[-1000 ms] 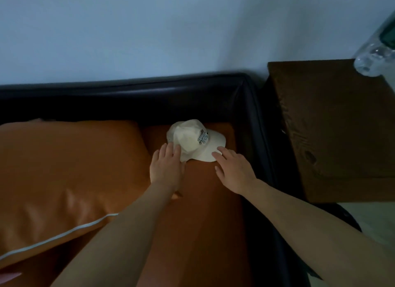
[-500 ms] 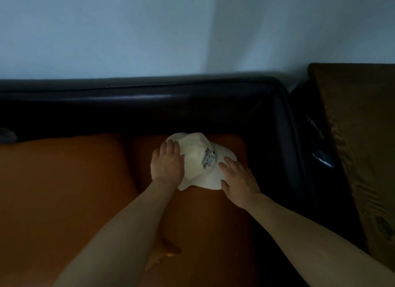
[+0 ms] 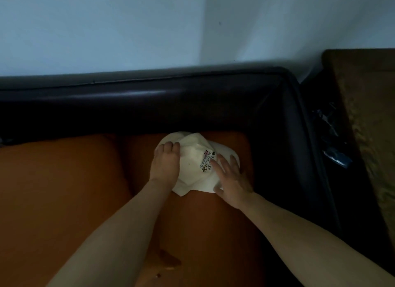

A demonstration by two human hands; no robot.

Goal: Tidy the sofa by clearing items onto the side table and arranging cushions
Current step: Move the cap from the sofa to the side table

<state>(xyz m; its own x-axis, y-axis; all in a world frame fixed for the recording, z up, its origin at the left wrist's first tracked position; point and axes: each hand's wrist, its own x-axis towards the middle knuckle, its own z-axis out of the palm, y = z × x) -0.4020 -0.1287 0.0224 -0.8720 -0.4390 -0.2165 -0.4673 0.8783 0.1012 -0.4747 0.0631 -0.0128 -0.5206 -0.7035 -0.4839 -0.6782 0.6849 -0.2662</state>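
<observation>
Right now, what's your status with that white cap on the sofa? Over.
Left hand and right hand both flat on the white cloth cap. Cap on the orange seat cushion, not lifted. Nothing blocking.

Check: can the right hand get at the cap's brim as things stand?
Probably yes. The right hand already lies with straight fingers on the brim side of the white cap; nothing sits between them. The left hand covers only the crown.
</observation>
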